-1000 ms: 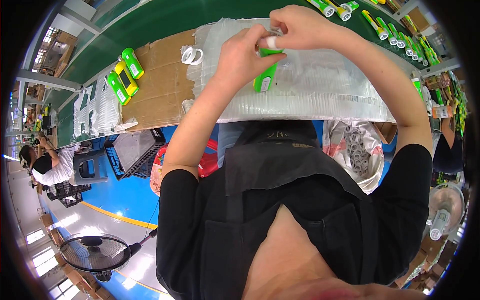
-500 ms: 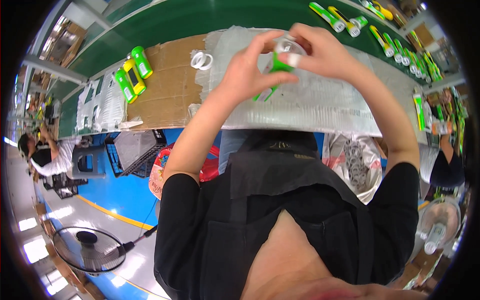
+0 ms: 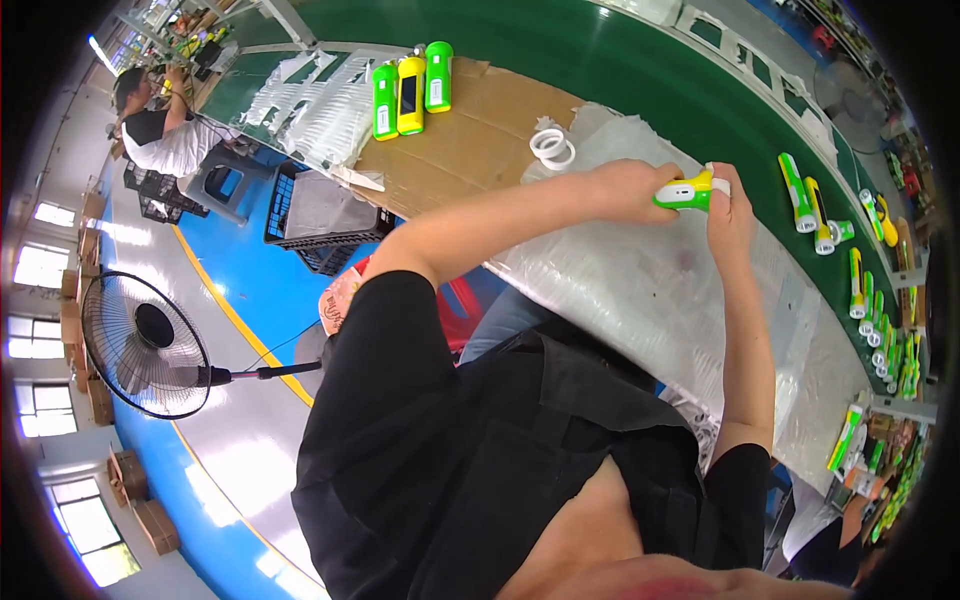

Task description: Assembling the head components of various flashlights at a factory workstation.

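A green and yellow flashlight (image 3: 684,194) is held sideways above the plastic-covered worktop, between my two hands. My left hand (image 3: 630,190) wraps round one end of its body. The fingers of my right hand (image 3: 731,205) close round the other end, where a white ring-like rim partly shows; the hand hides the rest. To the left of my left hand, several loose white rings (image 3: 552,148) lie on the worktop. Farther left on brown cardboard are two green flashlights (image 3: 438,77) with a yellow one (image 3: 411,97) between them.
A green conveyor belt (image 3: 560,35) runs behind the worktop (image 3: 640,270), with several flashlights (image 3: 797,193) along its right part. At the left are a black crate (image 3: 325,215), a standing fan (image 3: 150,335) and a seated co-worker (image 3: 150,125). Another person's arm (image 3: 850,520) shows at lower right.
The view has swung, so the worktop now slants down to the right. The flashlight has been turned from steeply tilted to lying level, and my hands have shifted to its two ends.
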Tool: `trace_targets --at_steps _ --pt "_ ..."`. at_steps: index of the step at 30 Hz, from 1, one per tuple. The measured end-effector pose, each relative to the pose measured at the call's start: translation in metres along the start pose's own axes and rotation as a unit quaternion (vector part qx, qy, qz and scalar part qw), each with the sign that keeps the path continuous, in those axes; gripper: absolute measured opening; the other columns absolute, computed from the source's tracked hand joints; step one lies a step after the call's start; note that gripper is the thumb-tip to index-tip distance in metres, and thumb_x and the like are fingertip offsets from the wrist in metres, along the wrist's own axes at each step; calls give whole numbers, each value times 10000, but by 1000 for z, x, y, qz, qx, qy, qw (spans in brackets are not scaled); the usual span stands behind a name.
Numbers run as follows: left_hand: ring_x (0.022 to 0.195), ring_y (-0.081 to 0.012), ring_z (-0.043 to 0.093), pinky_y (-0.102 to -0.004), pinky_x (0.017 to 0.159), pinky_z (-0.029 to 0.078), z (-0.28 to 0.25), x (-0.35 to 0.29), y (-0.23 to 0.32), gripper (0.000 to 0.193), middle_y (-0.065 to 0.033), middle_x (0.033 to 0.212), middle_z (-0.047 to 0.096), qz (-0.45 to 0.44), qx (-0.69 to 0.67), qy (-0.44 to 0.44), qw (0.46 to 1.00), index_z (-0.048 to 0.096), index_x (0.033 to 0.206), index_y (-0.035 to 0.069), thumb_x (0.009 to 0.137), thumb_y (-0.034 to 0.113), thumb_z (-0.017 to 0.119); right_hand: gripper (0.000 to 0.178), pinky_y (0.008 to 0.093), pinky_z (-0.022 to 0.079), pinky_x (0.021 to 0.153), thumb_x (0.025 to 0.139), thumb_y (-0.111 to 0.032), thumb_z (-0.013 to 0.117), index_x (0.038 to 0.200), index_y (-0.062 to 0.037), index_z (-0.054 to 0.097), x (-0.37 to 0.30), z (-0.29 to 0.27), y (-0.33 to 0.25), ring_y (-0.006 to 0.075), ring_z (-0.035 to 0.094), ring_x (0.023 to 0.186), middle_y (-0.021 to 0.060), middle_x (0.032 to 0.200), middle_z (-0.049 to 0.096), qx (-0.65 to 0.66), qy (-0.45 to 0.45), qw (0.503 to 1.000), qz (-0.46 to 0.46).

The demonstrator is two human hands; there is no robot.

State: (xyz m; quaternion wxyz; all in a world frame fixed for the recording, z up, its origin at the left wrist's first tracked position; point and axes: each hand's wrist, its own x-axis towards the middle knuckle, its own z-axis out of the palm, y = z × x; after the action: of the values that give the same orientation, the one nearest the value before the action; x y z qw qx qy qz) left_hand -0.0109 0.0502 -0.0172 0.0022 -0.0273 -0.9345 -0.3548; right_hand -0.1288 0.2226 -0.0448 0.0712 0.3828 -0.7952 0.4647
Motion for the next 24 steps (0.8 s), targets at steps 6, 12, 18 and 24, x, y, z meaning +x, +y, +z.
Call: trace_targets --at_steps 6,12,18,24 --pt "1054 -346 609 -438 887 510 -91 -28 -125 578 -175 1196 610 3 295 431 853 553 1279 132 762 297 755 449 386 510 794 969 -401 508 1227 -35 542 70 -28 126 304 660 922 183 1039 659 -56 131 984 106" --pt "1149 -376 536 -468 910 484 -105 -85 -241 514 -192 1298 519 -259 453 266 810 530 1316 181 825 252 665 587 489 492 855 913 -495 544 1258 -22 506 75 -57 176 390 618 1032 219 1164 627 -421 62 887 176" --pt "1156 -367 495 -500 927 430 -101 -74 -256 501 -145 1286 502 -262 398 355 804 552 1290 205 802 103 610 388 416 482 886 924 -349 622 1143 -29 604 55 -9 75 329 612 1018 162 1099 645 -188 93 975 -72" --pt "1182 -359 491 -459 990 429 -87 -71 -206 544 -150 1274 525 -78 143 502 849 595 1250 149 717 75 679 259 287 505 844 975 -181 551 1197 -57 599 19 52 -5 140 623 975 39 1110 647 258 -189 948 6"
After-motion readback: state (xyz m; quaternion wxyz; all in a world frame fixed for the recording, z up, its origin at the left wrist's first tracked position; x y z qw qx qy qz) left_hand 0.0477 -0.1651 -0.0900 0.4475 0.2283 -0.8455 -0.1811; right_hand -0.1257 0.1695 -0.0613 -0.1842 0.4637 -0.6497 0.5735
